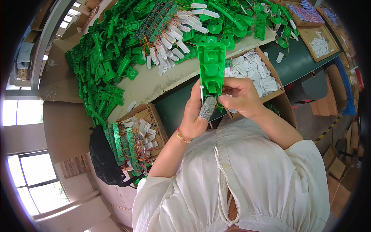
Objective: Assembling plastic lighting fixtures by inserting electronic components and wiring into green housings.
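Observation:
A bright green, trough-shaped plastic housing (pixel 211 69) stands upright in front of my chest, its hollow ribbed side facing me. My left hand (pixel 192 116) is closed around its lower end from the left; the thumb wears a grey knitted finger cover (pixel 208 108). A narrow white edge shows along the housing's left side. At the lower right corner of the housing, my right hand (pixel 245 97) is closed in a pinch. Thin yellowish wire (pixel 220 104) loops beside those fingertips. What lies between the fingertips is hidden.
Green plastic housings (pixel 102 62) are heaped on the cardboard-covered bench, with wired circuit boards (pixel 156 19) and white pieces on top. Right of my hands is a carton of white plastic parts (pixel 257 73). Another carton (pixel 156 123), with boards and wires, sits at left beside a black bag (pixel 104 156).

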`<state>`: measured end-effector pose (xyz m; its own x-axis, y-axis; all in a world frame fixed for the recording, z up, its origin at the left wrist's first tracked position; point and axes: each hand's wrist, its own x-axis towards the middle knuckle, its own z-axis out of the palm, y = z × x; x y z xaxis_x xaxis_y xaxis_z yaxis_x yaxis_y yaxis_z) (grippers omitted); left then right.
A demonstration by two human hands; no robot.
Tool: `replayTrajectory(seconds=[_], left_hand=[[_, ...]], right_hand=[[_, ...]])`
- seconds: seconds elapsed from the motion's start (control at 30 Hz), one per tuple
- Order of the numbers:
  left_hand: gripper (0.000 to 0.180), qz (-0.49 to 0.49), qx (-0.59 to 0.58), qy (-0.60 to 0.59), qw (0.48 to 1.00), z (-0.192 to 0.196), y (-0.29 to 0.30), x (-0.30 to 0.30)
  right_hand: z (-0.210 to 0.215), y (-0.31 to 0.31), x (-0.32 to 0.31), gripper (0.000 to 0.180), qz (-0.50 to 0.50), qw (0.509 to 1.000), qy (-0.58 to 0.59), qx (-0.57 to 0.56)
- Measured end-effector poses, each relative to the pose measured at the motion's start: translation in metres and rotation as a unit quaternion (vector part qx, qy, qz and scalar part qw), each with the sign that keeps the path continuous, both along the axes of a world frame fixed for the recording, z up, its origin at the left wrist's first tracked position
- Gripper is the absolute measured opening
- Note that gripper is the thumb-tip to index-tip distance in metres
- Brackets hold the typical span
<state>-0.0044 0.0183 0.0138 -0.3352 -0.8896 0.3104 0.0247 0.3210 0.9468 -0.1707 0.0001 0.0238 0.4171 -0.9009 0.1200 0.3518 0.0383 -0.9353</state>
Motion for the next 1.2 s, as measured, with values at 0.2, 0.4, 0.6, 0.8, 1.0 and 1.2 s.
replayTrajectory(seconds=[0.2,0.4,0.6,0.8,1.0,1.2], left_hand=[[0.048,-0.017,0.005,0.057,0.998,0.001,0.004,-0.007],[0.045,0.037,0.031,0.078,0.996,-0.014,0.007,-0.008],[0.043,0.048,0.026,0.121,0.991,-0.023,0.003,-0.008],[0.036,0.058,0.082,0.148,0.984,-0.016,0.004,-0.015],[0.038,0.006,0.126,0.15,0.981,-0.009,0.0,-0.008],[0.045,0.008,0.123,0.145,0.982,0.001,0.005,-0.011]], right_hand=[[-0.006,0.011,0.011,0.029,-0.029,0.991,-0.106,0.074],[-0.019,0.014,0.018,0.027,-0.053,0.99,-0.112,0.068],[-0.021,0.014,0.02,0.026,-0.058,0.991,-0.101,0.066],[-0.028,0.015,0.02,0.025,-0.073,0.991,-0.106,0.046],[-0.021,0.009,0.003,0.035,0.008,0.991,-0.09,0.101],[-0.015,0.015,0.008,0.03,-0.003,0.989,-0.117,0.087]])
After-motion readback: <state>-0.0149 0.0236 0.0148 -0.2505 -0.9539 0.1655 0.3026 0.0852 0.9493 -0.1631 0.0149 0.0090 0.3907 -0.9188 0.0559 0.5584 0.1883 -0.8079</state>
